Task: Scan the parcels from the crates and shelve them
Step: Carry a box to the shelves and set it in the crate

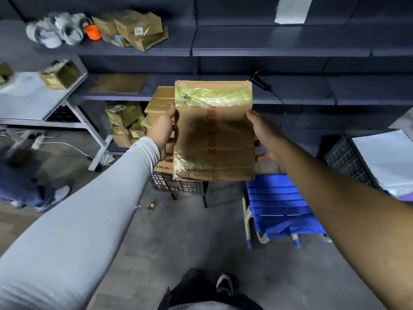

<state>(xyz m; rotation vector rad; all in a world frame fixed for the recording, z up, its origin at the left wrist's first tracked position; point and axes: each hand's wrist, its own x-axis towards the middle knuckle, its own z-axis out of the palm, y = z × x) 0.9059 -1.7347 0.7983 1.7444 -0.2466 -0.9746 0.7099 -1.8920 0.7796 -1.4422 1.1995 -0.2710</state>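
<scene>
I hold a flat brown cardboard parcel (214,133) with shiny tape bands and red print, upright in front of me. My left hand (162,130) grips its left edge and my right hand (262,134) grips its right edge. Below it stands a black crate (176,186) with more brown parcels (159,101) stacked in it. A black handheld scanner (261,82) lies on the dark middle shelf (312,95) just behind the parcel's top right corner. The parcel hides most of the crate's contents.
Taped parcels (136,30) and white bags (55,30) sit on the upper shelf, a flat parcel (118,83) on the middle shelf. A white table (33,101) stands left, a blue folding chair (279,209) right, another black crate (348,157) far right. A person (26,182) crouches at left.
</scene>
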